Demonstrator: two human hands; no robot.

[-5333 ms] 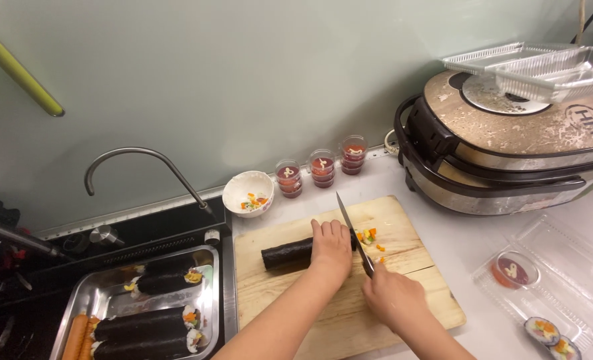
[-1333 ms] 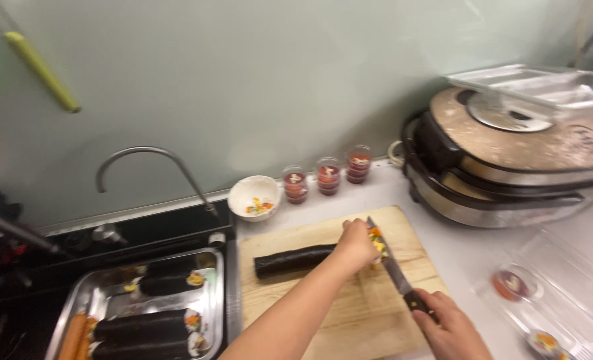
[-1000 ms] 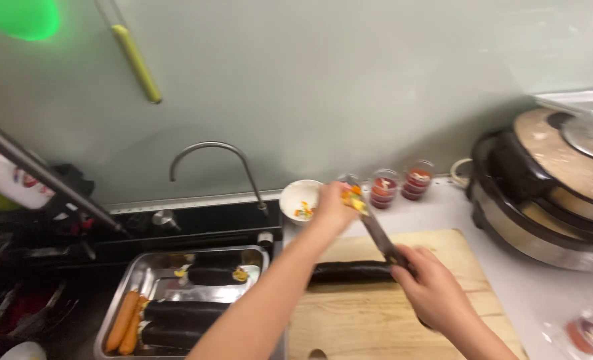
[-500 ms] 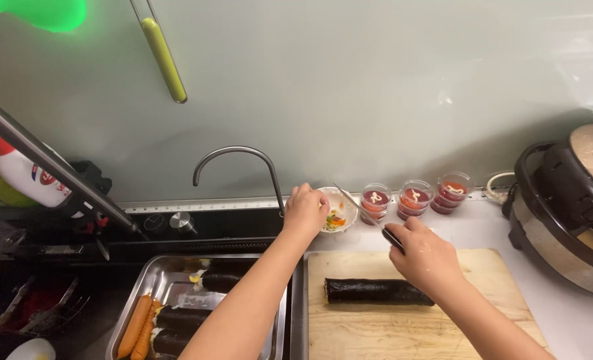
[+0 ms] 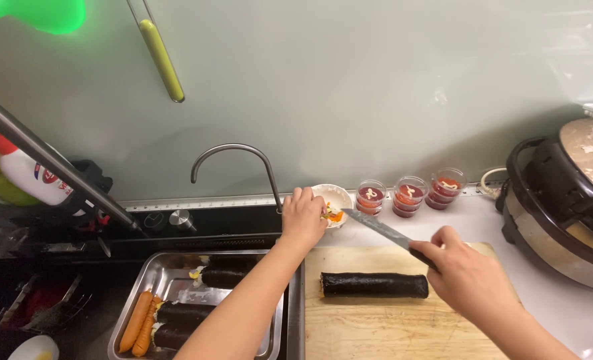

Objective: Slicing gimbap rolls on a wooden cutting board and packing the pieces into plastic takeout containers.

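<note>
sauce cups (image 5: 410,195) beside small bowl (image 5: 333,203)

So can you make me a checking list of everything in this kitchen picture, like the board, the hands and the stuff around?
Surface: wooden cutting board on a white counter.
Job's things: one uncut dark seaweed roll lying on the board; small white bowl holding colourful scraps.
Clutter: three small sauce cups by the wall; metal tray with more rolls and orange sausages.
Grippers: left hand at the bowl's rim; right hand grips a knife, blade pointing at the bowl.
Cables: white cord beside the cooker.
Surroundings: curved tap, large rice cooker, plain wall.
</note>
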